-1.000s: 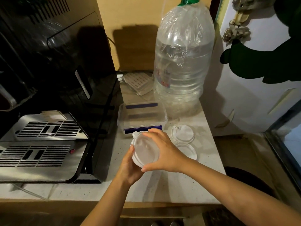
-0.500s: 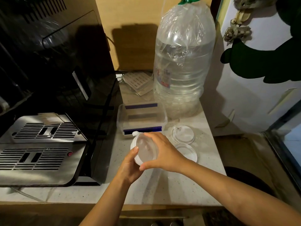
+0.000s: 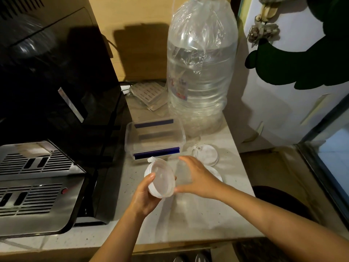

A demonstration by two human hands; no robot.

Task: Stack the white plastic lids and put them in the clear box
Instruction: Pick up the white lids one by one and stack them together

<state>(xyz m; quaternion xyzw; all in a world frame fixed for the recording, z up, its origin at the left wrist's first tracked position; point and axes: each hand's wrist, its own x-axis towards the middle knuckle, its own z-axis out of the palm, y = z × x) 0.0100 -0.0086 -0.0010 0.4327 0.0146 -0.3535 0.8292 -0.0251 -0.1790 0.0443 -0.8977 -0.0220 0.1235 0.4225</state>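
Note:
My left hand [image 3: 145, 197] holds a small stack of white plastic lids [image 3: 161, 179] tilted on edge above the counter. My right hand [image 3: 196, 176] is just to the right of the stack, fingers spread, its thumb near the stack's lower rim. One white lid [image 3: 206, 154] lies flat on the counter beyond my right hand. Another lid [image 3: 217, 175] lies partly hidden under that hand. The clear box [image 3: 154, 138] with blue strips stands open just behind the stack, with nothing in it.
A large plastic-wrapped water bottle [image 3: 202, 69] stands behind the box. A black and steel machine [image 3: 47, 129] fills the left side. The counter's right edge [image 3: 243, 167] drops off next to a white wall. Packets [image 3: 149, 95] lie at the back.
My right hand has lifted off the top of the stack and moved right, opening its fingers. My left hand has tilted the stack more upright.

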